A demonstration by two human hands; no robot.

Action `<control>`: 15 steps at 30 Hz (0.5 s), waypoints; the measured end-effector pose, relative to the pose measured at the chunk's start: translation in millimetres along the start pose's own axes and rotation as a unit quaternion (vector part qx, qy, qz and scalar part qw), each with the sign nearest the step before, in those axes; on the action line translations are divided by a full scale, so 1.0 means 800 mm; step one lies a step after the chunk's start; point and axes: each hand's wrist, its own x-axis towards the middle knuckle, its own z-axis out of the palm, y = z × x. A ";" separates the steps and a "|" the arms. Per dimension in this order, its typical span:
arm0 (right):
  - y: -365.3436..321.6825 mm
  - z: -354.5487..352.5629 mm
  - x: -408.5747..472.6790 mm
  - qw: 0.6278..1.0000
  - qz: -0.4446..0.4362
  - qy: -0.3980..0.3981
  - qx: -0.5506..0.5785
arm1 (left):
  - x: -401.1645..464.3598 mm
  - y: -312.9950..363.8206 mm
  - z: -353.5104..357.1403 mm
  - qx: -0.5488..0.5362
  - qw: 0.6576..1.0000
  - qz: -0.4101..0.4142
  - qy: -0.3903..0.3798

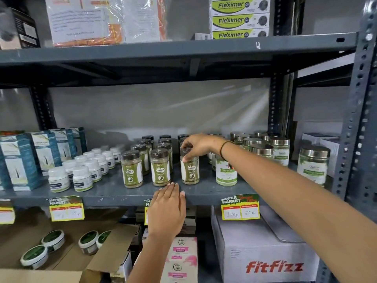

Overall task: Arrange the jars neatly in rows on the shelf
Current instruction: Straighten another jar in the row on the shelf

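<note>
Several green-labelled powder jars with dark lids stand in rows on the grey shelf (114, 193). The front row holds a left jar (132, 169), a middle jar (160, 167) and a right jar (190, 170). My right hand (196, 147) grips the right jar by its lid from above. My left hand (167, 211) rests flat, fingers together, on the shelf's front edge just below the middle jar, holding nothing. More of these jars line up behind, partly hidden.
White-lidded bottles (81, 178) and blue boxes (20, 160) fill the shelf's left. Steel-lidded glass jars (313, 164) stand on the right. A fitfizz carton (265, 252) and an open cardboard box with tins (53, 240) sit below. The upper shelf holds Fleximer boxes (240, 19).
</note>
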 end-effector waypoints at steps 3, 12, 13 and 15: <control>0.000 0.002 -0.006 1.000 0.009 0.009 0.007 | 0.000 0.000 -0.001 -0.003 1.000 0.002 -0.006; 0.020 -0.025 -0.074 0.977 0.000 0.214 -0.018 | -0.001 0.002 -0.011 0.005 0.999 0.004 -0.033; 0.028 -0.031 -0.085 0.969 0.007 0.245 -0.023 | -0.002 0.003 -0.011 0.005 1.000 0.000 -0.031; 0.050 -0.046 -0.110 0.955 0.027 0.296 -0.023 | -0.002 0.004 -0.012 0.003 1.000 -0.007 -0.026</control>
